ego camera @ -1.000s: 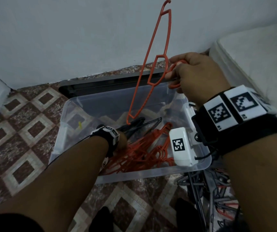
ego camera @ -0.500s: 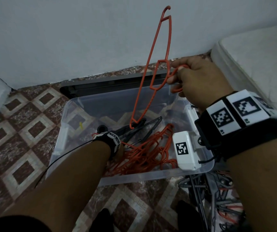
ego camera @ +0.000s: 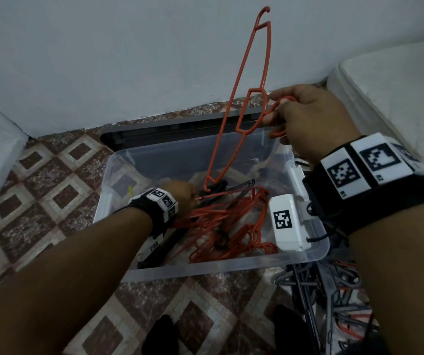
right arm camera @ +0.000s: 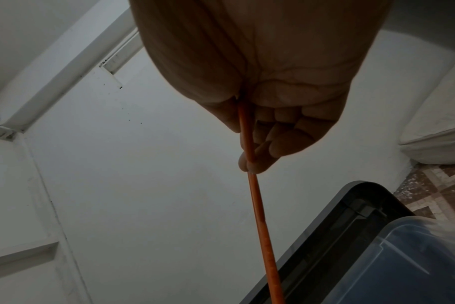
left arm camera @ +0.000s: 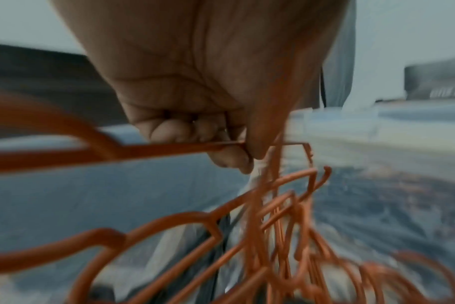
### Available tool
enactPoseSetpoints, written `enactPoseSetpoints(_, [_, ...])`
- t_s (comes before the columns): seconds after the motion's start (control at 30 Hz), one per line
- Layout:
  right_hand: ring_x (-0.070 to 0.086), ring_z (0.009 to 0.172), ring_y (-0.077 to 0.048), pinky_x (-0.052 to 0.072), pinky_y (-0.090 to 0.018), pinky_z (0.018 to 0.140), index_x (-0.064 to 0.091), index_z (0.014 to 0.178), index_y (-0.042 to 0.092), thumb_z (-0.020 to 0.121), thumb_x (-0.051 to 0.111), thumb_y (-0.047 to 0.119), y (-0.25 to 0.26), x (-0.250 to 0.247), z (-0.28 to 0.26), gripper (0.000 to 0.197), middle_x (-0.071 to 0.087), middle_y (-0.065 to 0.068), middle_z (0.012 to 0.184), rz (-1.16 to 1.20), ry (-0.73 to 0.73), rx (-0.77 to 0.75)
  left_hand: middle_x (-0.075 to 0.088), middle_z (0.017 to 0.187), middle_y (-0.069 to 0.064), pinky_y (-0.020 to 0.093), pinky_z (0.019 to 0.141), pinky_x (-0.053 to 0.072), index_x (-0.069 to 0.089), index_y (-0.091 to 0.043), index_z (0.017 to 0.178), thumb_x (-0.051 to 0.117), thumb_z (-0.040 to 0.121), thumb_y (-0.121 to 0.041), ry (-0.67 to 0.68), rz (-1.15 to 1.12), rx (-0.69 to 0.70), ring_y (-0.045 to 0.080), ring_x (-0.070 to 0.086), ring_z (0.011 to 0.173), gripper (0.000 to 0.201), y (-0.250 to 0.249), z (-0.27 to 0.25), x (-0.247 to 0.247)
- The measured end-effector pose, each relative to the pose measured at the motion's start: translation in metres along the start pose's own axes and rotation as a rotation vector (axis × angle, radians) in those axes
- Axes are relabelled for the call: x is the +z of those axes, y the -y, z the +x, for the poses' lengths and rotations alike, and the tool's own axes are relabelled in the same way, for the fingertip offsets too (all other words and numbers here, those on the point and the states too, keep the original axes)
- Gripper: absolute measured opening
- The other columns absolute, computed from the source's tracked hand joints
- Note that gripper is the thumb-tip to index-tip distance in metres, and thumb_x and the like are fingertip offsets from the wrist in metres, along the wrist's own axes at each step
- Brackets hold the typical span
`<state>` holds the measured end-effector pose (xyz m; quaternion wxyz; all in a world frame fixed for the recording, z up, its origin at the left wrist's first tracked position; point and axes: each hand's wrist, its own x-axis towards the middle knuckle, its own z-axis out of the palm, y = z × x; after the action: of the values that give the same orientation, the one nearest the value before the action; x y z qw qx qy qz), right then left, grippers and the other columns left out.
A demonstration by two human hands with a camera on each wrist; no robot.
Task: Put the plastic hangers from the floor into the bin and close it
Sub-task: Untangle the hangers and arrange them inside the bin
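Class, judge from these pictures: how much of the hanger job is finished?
Done: several hangers lie in the bin. In hand: the right hand holds an orange hanger above it; the left hand grips one inside. Left: the floor pile, and the lid is off.

Right hand (ego camera: 305, 119) holds orange hanger (ego camera: 241, 98) above clear bin (ego camera: 231, 267).

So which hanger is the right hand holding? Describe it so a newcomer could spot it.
Find the clear plastic bin on the tiled floor by the white wall. Above its far right corner the right hand grips the orange hanger. Unlike the tangled orange and black hangers lying in the bin, it stands nearly upright, one end high against the wall.
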<state>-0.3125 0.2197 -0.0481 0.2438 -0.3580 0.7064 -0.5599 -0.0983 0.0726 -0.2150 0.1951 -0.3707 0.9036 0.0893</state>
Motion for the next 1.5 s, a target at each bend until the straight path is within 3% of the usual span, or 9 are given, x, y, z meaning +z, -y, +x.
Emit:
enactPoseSetpoints(0.2, [0.065, 0.061, -0.009, 0.043, -0.012, 0.042, 0.065, 0.11, 0.014, 0.1, 0.04, 0.01, 0.002, -0.006, 0.002, 0.027, 0.072, -0.01, 0.089, 0.034, -0.048, 0.001, 0.068, 0.101, 0.004, 0.026, 0.071, 0.037, 0.064, -0.026, 0.103, 0.052, 0.093, -0.034, -0.136, -0.035, 0.006, 0.027, 0.061, 0.095, 0.018, 0.017, -0.037, -0.032])
enactPoseSetpoints(0.33, [0.065, 0.063, -0.011, 0.043, -0.013, 0.043, 0.064, 0.11, 0.013, 0.101, 0.04, 0.011, 0.004, -0.009, 0.002, 0.026, 0.072, -0.012, 0.09, 0.06, -0.066, 0.007, 0.056, 0.111, 0.008, 0.028, 0.081, 0.042, 0.062, -0.023, 0.115, 0.054, 0.091, -0.024, -0.1, 0.021, -0.031, 0.027, 0.057, 0.103, 0.025, 0.026, -0.059, -0.038])
enactPoseSetpoints(0.47, [0.066, 0.062, -0.011, 0.044, -0.012, 0.043, 0.064, 0.11, 0.015, 0.1, 0.041, 0.012, 0.002, -0.01, 0.003, 0.026, 0.072, -0.01, 0.089, 0.056, -0.055, 0.003, 0.065, 0.101, 0.01, 0.033, 0.083, 0.049, 0.07, -0.013, 0.098, 0.057, 0.088, -0.021, -0.118, 0.077, -0.069, 0.026, 0.059, 0.097, 0.018, 0.033, -0.074, -0.046])
enactPoseSetpoints(0.67, [0.066, 0.059, -0.007, 0.045, -0.014, 0.045, 0.065, 0.107, 0.017, 0.098, 0.04, 0.011, -0.003, -0.011, 0.004, 0.027, 0.072, -0.007, 0.085, 0.026, -0.039, -0.03, 0.063, 0.109, 0.011, 0.035, 0.08, 0.048, 0.067, -0.013, 0.109, 0.054, 0.09, -0.017, 0.119, 0.334, -0.056, 0.031, 0.061, 0.097, 0.024, 0.024, -0.098, -0.045])
enactPoseSetpoints(0.83, [0.067, 0.06, -0.008, 0.045, -0.013, 0.045, 0.065, 0.107, 0.017, 0.099, 0.041, 0.012, -0.004, -0.011, 0.004, 0.026, 0.072, -0.006, 0.084, 0.014, -0.035, -0.041, 0.064, 0.098, 0.004, 0.045, 0.085, 0.043, 0.054, -0.028, 0.107, 0.046, 0.09, -0.024, -0.264, 0.45, -0.154, 0.029, 0.062, 0.088, 0.02, 0.024, -0.111, -0.058])
enactPoseSetpoints(1.0, [0.067, 0.063, -0.013, 0.044, -0.013, 0.044, 0.065, 0.11, 0.016, 0.099, 0.04, 0.013, -0.003, -0.011, 0.004, 0.027, 0.072, -0.006, 0.085, -0.002, -0.036, -0.028, 0.067, 0.102, 0.004, 0.036, 0.065, 0.054, 0.05, -0.026, 0.12, 0.05, 0.096, -0.034, -0.253, 0.278, -0.303, 0.026, 0.065, 0.084, 0.026, 0.032, -0.117, -0.078])
enactPoseSetpoints(1.2, [0.066, 0.06, -0.006, 0.048, -0.015, 0.048, 0.065, 0.105, 0.019, 0.098, 0.041, 0.013, -0.006, -0.012, 0.006, 0.025, 0.071, -0.003, 0.081, -0.004, -0.036, -0.038, 0.07, 0.09, -0.002, 0.035, 0.073, 0.039, 0.06, -0.038, 0.107, 0.054, 0.084, -0.024, -0.428, 0.358, -0.348, 0.022, 0.062, 0.075, 0.027, 0.04, -0.129, -0.112])
enactPoseSetpoints(1.33, [0.065, 0.055, -0.004, 0.047, -0.015, 0.046, 0.067, 0.102, 0.023, 0.094, 0.044, 0.008, -0.008, -0.015, 0.008, 0.028, 0.071, 0.003, 0.069, 0.002, -0.028, -0.047, 0.071, 0.087, -0.003, 0.034, 0.074, 0.05, 0.064, -0.033, 0.092, 0.07, 0.079, -0.03, -0.617, 0.019, -0.352, 0.027, 0.065, 0.086, 0.014, 0.052, -0.15, -0.133])
enactPoseSetpoints(1.5, [0.062, 0.052, -0.004, 0.047, -0.016, 0.049, 0.067, 0.092, 0.022, 0.091, 0.044, 0.003, -0.007, -0.01, 0.005, 0.03, 0.07, -0.003, 0.072, 0.022, 0.016, -0.059, 0.07, 0.085, -0.011, 0.012, 0.059, 0.042, 0.071, -0.03, 0.092, 0.081, 0.075, -0.03, -0.589, -0.436, -0.231, -0.005, 0.061, 0.072, 0.019, 0.063, -0.161, -0.146])
